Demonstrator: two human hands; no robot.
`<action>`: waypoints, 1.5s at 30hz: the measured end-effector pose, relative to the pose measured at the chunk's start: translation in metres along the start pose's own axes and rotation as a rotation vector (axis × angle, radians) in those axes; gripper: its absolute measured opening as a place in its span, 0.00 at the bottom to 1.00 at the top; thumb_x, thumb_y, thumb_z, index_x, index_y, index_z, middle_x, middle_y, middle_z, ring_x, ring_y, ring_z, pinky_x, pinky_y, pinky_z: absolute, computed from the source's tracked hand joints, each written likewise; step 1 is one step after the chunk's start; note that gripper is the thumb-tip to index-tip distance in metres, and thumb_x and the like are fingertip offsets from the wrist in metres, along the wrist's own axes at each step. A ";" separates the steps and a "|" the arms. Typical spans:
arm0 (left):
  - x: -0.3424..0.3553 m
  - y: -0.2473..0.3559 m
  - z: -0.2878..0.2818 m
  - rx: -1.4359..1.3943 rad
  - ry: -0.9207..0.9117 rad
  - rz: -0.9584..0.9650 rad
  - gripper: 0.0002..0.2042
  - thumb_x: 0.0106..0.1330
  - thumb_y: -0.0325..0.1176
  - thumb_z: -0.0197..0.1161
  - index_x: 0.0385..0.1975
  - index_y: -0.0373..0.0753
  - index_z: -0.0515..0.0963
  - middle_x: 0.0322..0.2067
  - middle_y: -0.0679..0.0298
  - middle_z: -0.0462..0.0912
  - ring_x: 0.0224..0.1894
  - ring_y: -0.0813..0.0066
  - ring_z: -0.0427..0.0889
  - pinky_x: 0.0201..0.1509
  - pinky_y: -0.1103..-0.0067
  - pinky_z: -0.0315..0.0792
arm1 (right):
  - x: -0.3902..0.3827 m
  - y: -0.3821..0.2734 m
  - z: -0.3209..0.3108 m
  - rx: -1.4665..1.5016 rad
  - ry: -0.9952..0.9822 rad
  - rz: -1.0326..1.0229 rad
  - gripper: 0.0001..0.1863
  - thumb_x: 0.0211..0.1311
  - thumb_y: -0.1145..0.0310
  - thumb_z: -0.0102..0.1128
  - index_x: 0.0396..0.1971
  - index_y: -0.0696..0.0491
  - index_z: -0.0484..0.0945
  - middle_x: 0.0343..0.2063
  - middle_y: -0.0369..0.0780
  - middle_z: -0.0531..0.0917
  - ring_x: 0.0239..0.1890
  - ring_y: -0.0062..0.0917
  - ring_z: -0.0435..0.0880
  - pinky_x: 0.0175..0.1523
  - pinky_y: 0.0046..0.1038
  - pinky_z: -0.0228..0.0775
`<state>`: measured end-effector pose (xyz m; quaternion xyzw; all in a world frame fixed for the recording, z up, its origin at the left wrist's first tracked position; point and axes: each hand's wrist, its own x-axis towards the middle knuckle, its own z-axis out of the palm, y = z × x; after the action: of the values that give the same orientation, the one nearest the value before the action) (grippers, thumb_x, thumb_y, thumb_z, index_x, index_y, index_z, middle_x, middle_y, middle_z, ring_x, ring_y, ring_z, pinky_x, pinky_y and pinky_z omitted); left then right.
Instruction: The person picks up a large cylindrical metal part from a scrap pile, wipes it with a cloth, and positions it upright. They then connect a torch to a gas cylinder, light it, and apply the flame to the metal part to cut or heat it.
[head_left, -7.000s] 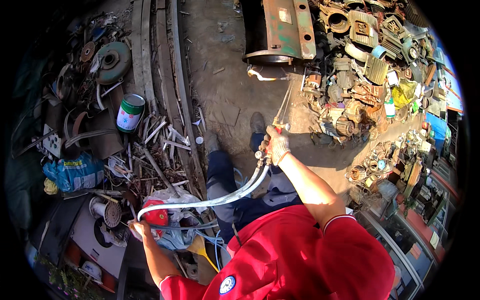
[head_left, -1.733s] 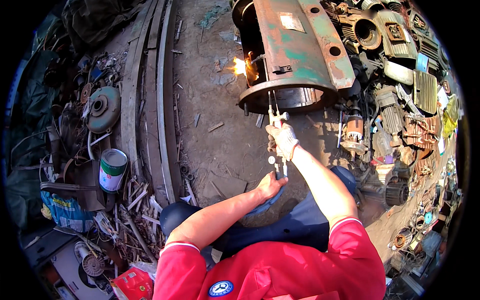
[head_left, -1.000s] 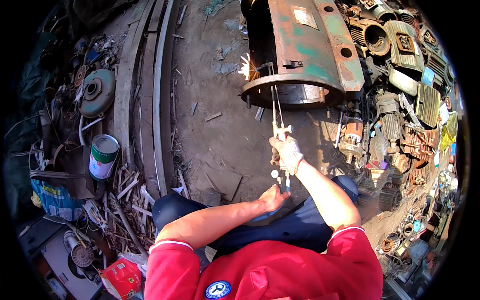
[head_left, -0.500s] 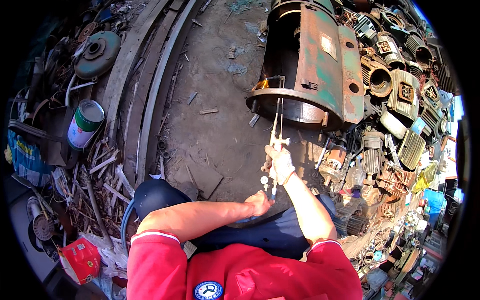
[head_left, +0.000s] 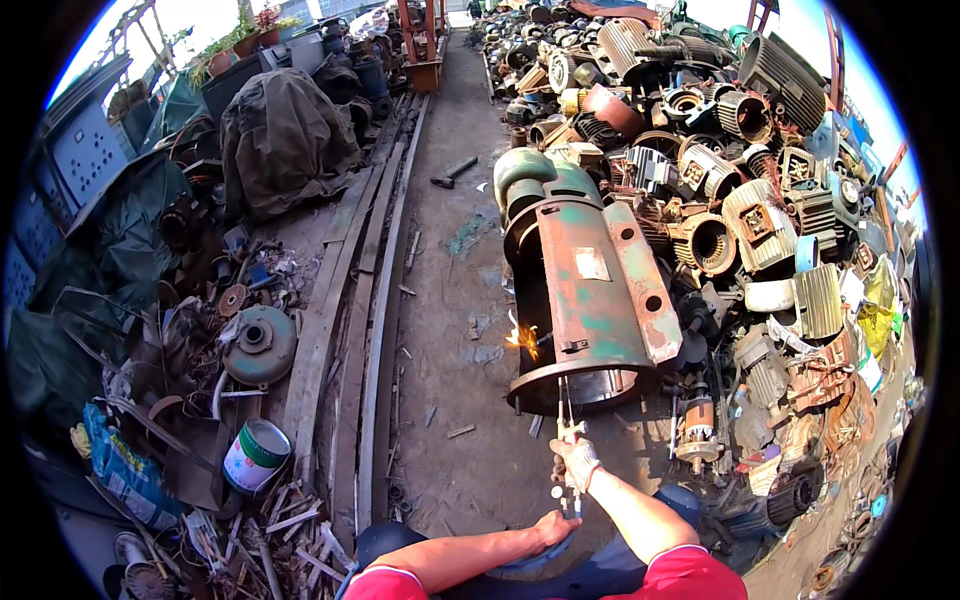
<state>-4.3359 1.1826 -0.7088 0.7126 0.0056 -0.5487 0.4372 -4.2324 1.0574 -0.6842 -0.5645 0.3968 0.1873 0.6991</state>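
Observation:
My gloved right hand [head_left: 578,463] is closed around the body of a cutting torch [head_left: 569,431]. Lower down, my bare left hand [head_left: 552,528] grips the torch's rear end by the valve and hose. The long tubes run away from me past the round flange [head_left: 530,382] of a large rusty green metal housing [head_left: 590,285]. That housing lies on its side, its dark open side facing left. An orange flame [head_left: 522,337] shows at this opening, just beyond the flange. The torch tip is hidden inside the housing.
Scrap motors [head_left: 755,225] are heaped along the right. On the left lie long beams [head_left: 345,330], a green motor end cover [head_left: 260,345], a paint can [head_left: 256,456] and wood scraps. A hammer [head_left: 455,172] lies on the ground ahead, and a dark tarp [head_left: 285,140] covers something far left.
The view has tilted up, bringing the far yard, hammer and tarp into sight. The flame looks larger, and the torch tip is now hidden behind the flange. Both hands keep their hold.

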 end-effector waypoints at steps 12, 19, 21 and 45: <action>-0.002 -0.002 0.003 0.032 0.038 -0.010 0.33 0.63 0.57 0.62 0.51 0.27 0.78 0.47 0.47 0.84 0.50 0.58 0.83 0.54 0.66 0.73 | 0.004 0.006 -0.005 0.020 -0.021 0.017 0.09 0.61 0.67 0.67 0.28 0.50 0.74 0.17 0.35 0.74 0.13 0.23 0.73 0.18 0.36 0.75; -0.004 0.001 0.002 0.048 0.015 -0.017 0.33 0.63 0.57 0.62 0.52 0.27 0.77 0.48 0.47 0.83 0.51 0.57 0.83 0.55 0.67 0.73 | 0.003 0.006 -0.001 0.047 -0.058 -0.001 0.11 0.60 0.67 0.67 0.27 0.51 0.72 0.15 0.35 0.72 0.11 0.24 0.72 0.16 0.34 0.71; -0.002 0.000 0.002 0.037 0.000 -0.015 0.33 0.63 0.57 0.62 0.52 0.27 0.77 0.48 0.46 0.83 0.51 0.57 0.83 0.55 0.67 0.73 | 0.004 0.006 -0.001 0.027 -0.029 -0.013 0.10 0.60 0.67 0.67 0.28 0.51 0.73 0.15 0.35 0.73 0.11 0.25 0.73 0.17 0.34 0.73; -0.011 0.004 0.005 -0.014 0.029 0.032 0.27 0.64 0.53 0.63 0.41 0.28 0.82 0.40 0.48 0.86 0.45 0.59 0.85 0.49 0.65 0.74 | 0.002 0.007 -0.009 0.071 -0.027 -0.034 0.10 0.60 0.66 0.67 0.31 0.50 0.72 0.16 0.35 0.74 0.11 0.26 0.74 0.16 0.35 0.73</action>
<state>-4.3417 1.1819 -0.6980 0.7175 0.0042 -0.5310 0.4508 -4.2390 1.0501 -0.6908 -0.5433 0.3841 0.1687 0.7272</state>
